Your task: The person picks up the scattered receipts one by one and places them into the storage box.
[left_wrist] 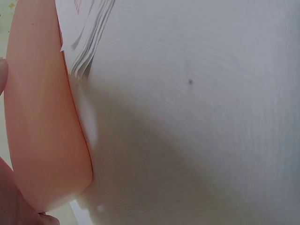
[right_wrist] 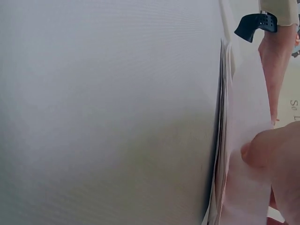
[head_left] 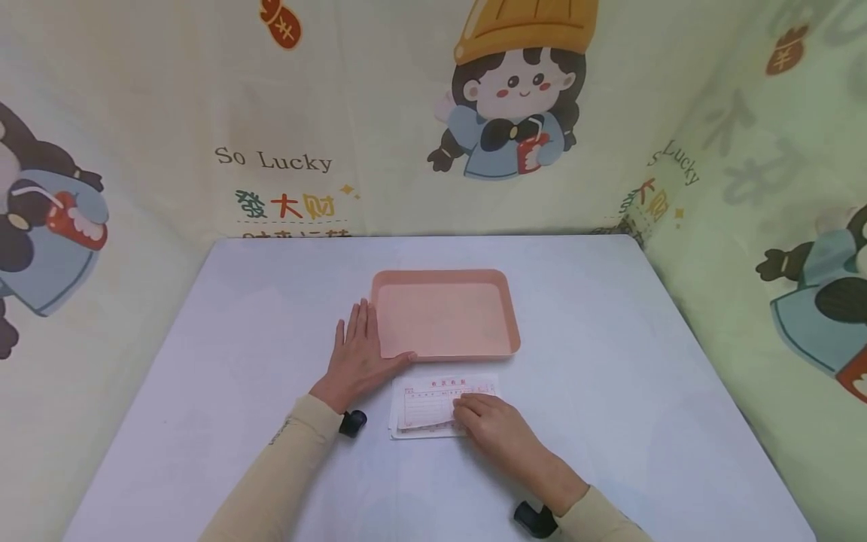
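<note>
A pink rectangular tray (head_left: 443,315) lies on the white table. My left hand (head_left: 359,357) rests at its left side, fingers straight along the edge and thumb reaching over the front left corner; the left wrist view shows the tray's wall (left_wrist: 42,117) close up. In front of the tray lies a small stack of printed receipt slips (head_left: 423,406) with red lettering. My right hand (head_left: 494,433) pinches the top receipt slip (right_wrist: 248,117) at its right part, and that slip's near edge stands slightly off the stack. The fingertips under the hand are partly hidden.
The white table (head_left: 596,339) spreads out around the tray and the slips. Cloth with cartoon figures (head_left: 518,113) and lettering hangs behind and at both sides. Black wrist cameras (head_left: 352,423) sit at both wrists.
</note>
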{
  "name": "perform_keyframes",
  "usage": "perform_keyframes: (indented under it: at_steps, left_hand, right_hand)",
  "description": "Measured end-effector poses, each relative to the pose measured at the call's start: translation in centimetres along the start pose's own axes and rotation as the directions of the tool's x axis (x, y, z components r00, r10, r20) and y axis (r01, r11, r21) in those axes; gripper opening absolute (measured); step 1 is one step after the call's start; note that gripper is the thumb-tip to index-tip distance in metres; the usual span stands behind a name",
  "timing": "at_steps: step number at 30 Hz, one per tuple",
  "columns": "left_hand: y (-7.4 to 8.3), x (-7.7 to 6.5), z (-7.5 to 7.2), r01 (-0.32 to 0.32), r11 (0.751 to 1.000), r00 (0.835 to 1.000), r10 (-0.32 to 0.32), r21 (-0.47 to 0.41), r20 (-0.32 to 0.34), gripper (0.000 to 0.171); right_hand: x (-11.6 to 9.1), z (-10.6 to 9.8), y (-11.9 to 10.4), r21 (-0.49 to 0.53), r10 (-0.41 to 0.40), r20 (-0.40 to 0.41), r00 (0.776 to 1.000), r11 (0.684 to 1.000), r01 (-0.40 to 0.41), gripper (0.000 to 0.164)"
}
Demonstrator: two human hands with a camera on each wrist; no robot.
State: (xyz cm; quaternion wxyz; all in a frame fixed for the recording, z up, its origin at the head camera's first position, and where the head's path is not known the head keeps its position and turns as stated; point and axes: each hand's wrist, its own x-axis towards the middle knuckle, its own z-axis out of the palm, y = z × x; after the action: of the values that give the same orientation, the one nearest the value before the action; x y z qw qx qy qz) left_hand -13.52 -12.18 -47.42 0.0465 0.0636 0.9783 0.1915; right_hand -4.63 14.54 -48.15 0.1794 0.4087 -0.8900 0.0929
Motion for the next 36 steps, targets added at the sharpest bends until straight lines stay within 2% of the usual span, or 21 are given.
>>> perform_keyframes:
  at_steps: [4, 11, 14, 28, 36]
  left_hand:
    - [0.0, 0.0, -0.1, -0.003, 1.0, 1.0, 0.003, -0.001, 0.001, 0.122]
    - [0.1, 0.1, -0.1, 0.005, 1.0, 1.0, -0.005, -0.002, 0.009, 0.121]
    - [0.1, 0.0, -0.1, 0.01, 1.0, 1.0, -0.01, 0.0, 0.012, 0.121]
    - [0.1, -0.1, -0.1, 0.01, 1.0, 1.0, -0.01, -0.017, 0.019, 0.122]
    - [0.2, -0.1, -0.3, -0.003, 1.0, 1.0, 0.003, -0.015, 0.008, 0.12]
  right_hand:
    - [-0.1, 0.2, -0.1, -0.004, 0.031, -0.041, 0.999, 0.999, -0.032, 0.019]
    - [0.0, -0.2, 0.1, -0.026, 0.033, -0.113, 0.993, 0.999, -0.036, 0.032]
    - [0.0, -0.4, 0.3, -0.015, 0.029, -0.154, 0.988, 0.999, -0.032, 0.03]
    - [0.7, -2.9, 0.9, -0.067, 0.034, -0.199, 0.979, 0.997, -0.048, 0.036]
    - [1.4, -4.4, 1.7, -0.072, 0.047, -0.269, 0.962, 0.995, -0.068, 0.034]
